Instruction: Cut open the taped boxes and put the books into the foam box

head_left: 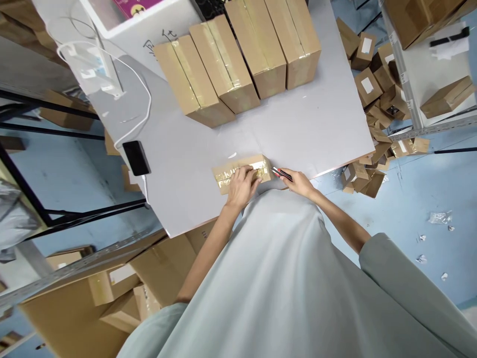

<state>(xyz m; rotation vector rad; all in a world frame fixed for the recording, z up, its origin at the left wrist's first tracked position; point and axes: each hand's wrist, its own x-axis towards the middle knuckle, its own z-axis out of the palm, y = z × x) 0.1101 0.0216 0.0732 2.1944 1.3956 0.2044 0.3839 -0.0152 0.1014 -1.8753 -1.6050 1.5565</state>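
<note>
A small taped cardboard box (224, 178) lies on the grey table near its front edge. My left hand (240, 187) presses down on this box, its bent fingers and thumb over the shiny tape on the top. Gripped in my right hand (299, 183) is a red and black utility knife (282, 174), its tip pointing at the right end of the box. From this view I cannot make out whether the tip touches the cardboard.
Several larger taped boxes (261, 44) stand in a row across the table (309, 129). At the left lie a black phone (136, 158) on a white cable and a power strip (100, 69). Small cartons (367, 85) are heaped on the floor to the right. A big open carton (70, 308) stands lower left.
</note>
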